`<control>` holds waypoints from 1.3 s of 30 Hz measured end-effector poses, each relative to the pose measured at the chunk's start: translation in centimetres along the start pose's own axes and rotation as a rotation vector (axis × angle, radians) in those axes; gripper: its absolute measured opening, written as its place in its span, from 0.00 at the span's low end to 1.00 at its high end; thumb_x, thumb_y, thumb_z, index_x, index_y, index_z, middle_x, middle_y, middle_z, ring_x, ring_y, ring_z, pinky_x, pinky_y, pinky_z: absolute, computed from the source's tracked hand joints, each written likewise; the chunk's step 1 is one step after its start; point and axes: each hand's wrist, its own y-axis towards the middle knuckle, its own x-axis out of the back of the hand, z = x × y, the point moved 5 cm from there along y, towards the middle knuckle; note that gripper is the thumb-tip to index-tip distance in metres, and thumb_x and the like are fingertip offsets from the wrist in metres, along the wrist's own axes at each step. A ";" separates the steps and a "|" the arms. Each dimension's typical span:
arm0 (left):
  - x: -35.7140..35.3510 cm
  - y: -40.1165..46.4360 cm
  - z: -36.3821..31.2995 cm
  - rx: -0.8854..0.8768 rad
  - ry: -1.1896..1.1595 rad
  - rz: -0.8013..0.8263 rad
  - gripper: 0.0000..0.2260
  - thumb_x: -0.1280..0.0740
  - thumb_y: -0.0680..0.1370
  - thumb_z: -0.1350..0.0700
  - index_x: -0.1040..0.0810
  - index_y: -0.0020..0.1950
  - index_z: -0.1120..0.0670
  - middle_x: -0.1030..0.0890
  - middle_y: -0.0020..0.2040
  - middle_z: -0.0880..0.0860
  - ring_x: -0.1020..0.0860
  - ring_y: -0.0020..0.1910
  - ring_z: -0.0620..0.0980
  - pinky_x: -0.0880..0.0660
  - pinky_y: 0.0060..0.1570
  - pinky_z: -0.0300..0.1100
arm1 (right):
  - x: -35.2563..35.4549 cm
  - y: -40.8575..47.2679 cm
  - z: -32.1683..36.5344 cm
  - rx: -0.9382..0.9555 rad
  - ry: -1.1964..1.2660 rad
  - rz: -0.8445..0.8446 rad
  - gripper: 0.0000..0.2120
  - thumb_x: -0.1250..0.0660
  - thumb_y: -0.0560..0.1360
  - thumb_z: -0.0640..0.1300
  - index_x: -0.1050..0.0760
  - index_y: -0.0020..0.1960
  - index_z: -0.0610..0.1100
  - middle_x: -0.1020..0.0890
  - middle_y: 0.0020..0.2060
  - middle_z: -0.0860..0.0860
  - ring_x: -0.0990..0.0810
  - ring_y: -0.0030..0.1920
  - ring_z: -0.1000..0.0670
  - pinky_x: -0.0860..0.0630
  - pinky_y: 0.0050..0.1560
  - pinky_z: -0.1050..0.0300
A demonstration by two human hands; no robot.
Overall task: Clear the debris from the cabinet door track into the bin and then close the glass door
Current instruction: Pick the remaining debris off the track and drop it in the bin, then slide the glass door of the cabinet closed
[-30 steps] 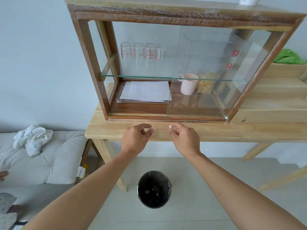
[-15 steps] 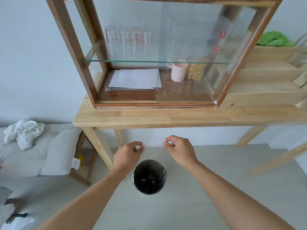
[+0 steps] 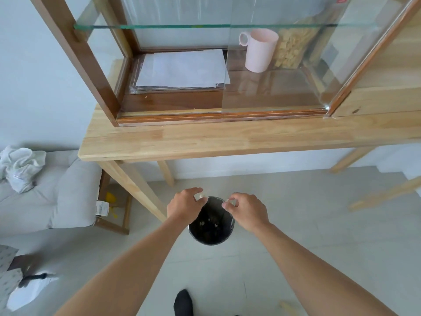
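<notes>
Debris pinched over the bin

Both hands, left hand (image 3: pixel 185 207) and right hand (image 3: pixel 247 209), pinch tiny, light, crumbly debris (image 3: pixel 198 196) in fingers (image 3: pixel 227 202) above the bin (image 3: pixel 210 224); beyond, on the worktop (image 3: pixel 227 137), the track (image 3: pixel 205 117) and fragile, slippery door (image 3: pixel 273 65), best pushed at its edge.

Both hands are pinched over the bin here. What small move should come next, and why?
Probably open the fingers and let the bits drop. The left hand and right hand each pinch a small pale scrap above the black bin, which already holds similar bits. The glass door covers only the cabinet's right half, so closing it comes afterwards.
</notes>
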 end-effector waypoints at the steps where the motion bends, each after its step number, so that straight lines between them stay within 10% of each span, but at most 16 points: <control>1: -0.1 0.3 0.2 0.009 0.001 0.019 0.18 0.32 0.76 0.37 0.21 0.66 0.34 0.18 0.41 0.38 0.18 0.50 0.50 0.21 0.47 0.48 | -0.4 0.3 0.1 -0.001 -0.001 0.002 0.18 0.32 0.79 0.62 0.17 0.62 0.53 0.12 0.48 0.55 0.14 0.52 0.46 0.24 0.47 0.54; 16: 5.2 -1.5 0.0 -0.010 0.027 -0.037 0.19 0.32 0.79 0.41 0.22 0.70 0.38 0.19 0.40 0.39 0.18 0.45 0.49 0.18 0.49 0.50 | 3.9 -1.0 2.3 -0.015 -0.030 -0.046 0.24 0.36 0.80 0.64 0.21 0.70 0.54 0.16 0.40 0.58 0.15 0.53 0.48 0.22 0.54 0.52; 31: 23.4 -7.4 -10.5 -0.140 -0.055 -0.427 0.20 0.31 0.78 0.40 0.22 0.70 0.39 0.20 0.35 0.40 0.20 0.43 0.48 0.23 0.40 0.44 | 21.9 -3.8 12.3 0.214 -0.022 -0.335 0.19 0.34 0.80 0.61 0.19 0.67 0.56 0.15 0.44 0.58 0.16 0.57 0.45 0.23 0.52 0.51; 39: 31.3 -6.0 -7.7 -0.077 -0.153 -0.618 0.35 0.28 0.77 0.44 0.39 0.80 0.47 0.27 0.68 0.55 0.26 0.66 0.59 0.25 0.59 0.55 | 28.3 -2.7 16.5 0.414 -0.172 -0.659 0.27 0.27 0.78 0.49 0.27 0.76 0.45 0.26 0.71 0.44 0.25 0.69 0.35 0.23 0.65 0.38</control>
